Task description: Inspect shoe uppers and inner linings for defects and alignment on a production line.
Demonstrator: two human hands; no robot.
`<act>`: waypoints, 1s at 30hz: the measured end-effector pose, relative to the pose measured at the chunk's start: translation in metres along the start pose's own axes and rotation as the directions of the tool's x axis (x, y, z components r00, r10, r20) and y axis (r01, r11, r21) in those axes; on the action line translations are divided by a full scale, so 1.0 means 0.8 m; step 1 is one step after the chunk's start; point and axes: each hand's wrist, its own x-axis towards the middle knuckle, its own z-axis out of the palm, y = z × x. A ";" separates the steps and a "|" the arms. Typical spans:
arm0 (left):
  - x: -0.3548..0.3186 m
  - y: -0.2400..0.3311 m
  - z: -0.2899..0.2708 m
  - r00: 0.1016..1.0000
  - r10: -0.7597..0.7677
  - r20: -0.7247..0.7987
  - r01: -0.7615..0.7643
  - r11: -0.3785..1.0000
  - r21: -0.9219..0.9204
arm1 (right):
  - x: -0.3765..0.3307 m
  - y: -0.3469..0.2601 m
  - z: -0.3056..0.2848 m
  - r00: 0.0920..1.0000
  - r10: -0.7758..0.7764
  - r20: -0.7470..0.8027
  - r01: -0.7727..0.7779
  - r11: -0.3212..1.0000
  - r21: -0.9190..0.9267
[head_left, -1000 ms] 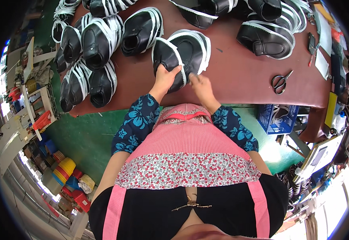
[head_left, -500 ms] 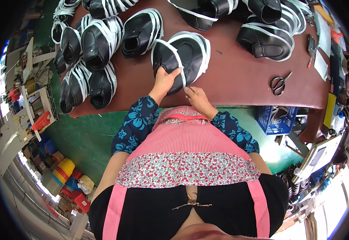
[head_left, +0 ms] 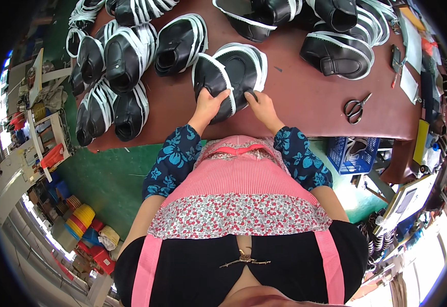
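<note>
Both hands press on one black shoe upper with white edging at the near edge of the brown table: the left hand grips its left side, the right hand lies flat on its right. One pair of scissors lies to the right, and six similar uppers cluster at the left.
</note>
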 end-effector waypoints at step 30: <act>-0.206 0.014 -0.138 0.946 -0.239 -0.219 0.119 0.885 -0.451 | -0.018 0.013 -0.006 0.946 0.317 -0.072 -0.206 0.756 0.621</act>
